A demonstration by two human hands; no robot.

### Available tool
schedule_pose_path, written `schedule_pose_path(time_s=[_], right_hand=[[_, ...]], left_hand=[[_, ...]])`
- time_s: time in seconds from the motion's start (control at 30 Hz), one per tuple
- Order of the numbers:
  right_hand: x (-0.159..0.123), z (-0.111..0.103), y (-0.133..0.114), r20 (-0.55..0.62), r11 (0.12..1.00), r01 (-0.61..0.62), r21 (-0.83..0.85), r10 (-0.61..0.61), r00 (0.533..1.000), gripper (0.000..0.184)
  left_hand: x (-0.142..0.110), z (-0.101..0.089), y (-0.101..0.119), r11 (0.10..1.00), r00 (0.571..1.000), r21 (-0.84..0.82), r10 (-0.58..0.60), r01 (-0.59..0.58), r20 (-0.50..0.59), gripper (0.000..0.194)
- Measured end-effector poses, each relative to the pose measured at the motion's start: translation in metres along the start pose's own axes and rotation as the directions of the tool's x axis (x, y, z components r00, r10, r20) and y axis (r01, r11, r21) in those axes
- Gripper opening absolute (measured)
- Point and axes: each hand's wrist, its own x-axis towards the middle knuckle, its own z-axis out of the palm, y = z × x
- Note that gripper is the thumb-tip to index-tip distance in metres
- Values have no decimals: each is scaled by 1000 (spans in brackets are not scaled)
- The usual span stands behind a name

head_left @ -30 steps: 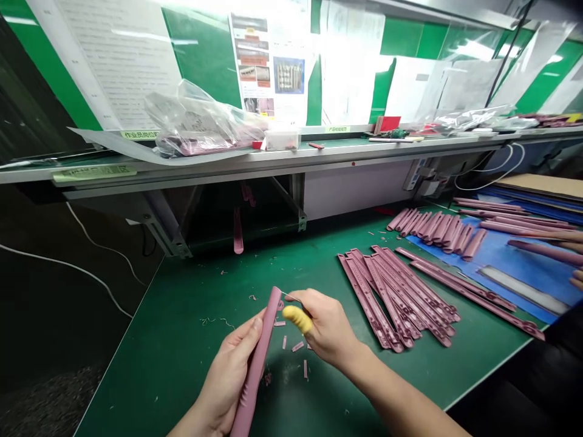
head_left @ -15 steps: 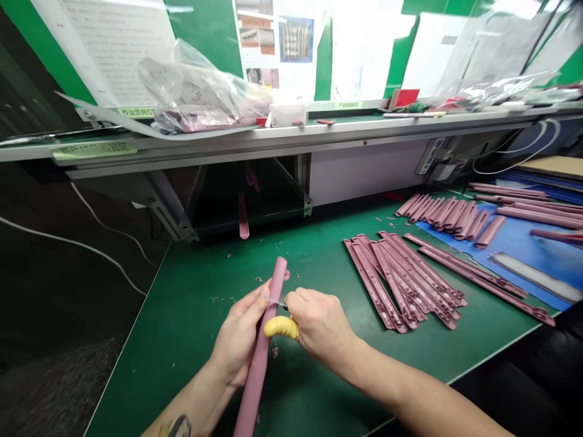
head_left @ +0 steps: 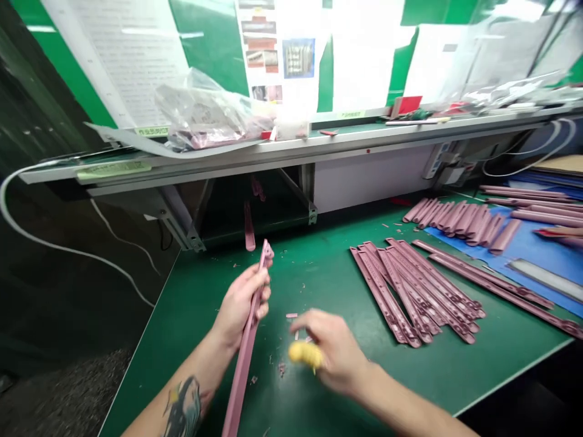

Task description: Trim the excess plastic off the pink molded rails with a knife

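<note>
My left hand (head_left: 243,303) is closed around a long pink plastic strip (head_left: 246,349), tilted with its far end up, where a small tab with a hole shows. To the right, apart from the strip, is my right hand (head_left: 334,346), blurred by motion. Its fingers are curled, and a yellow finger cot (head_left: 305,354) covers the thumb. Whatever those fingers hold is hidden in the blur. Small pink shavings (head_left: 281,368) lie on the green tabletop (head_left: 182,328) between and below the hands.
Right of my hands lies a pile of pink strips (head_left: 410,291). Beyond it, rows of shorter pink pieces (head_left: 464,218) rest partly on a blue sheet (head_left: 528,246). A metal shelf (head_left: 273,161) crosses above the back, holding a plastic bag (head_left: 209,115). Another person's hand (head_left: 565,233) shows far right.
My right hand has moved right and down, off the strip, where a thin clear-looking blade showed at its fingers. My left hand has rolled the strip so its narrow edge shows.
</note>
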Motion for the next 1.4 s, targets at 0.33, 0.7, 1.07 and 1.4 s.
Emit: schedule_pose_path(time_s=[0.33, 0.7, 1.07, 1.4], right_hand=[[54, -36, 23, 19, 915, -59, -398, 73, 997, 58], [14, -9, -21, 209, 883, 125, -452, -31, 977, 38], [-13, 2, -17, 179, 996, 94, 5, -93, 979, 53], [55, -38, 0, -100, 948, -143, -284, 119, 988, 65]], left_hand=[[-37, 1, -58, 991, 991, -12, -133, 133, 35, 39], [-11, 11, -41, 998, 999, -50, 34, -36, -42, 30], [20, -1, -15, 970, 986, -208, 98, -125, -138, 17], [-34, 18, -48, 971, 993, -224, -101, 85, -63, 27]])
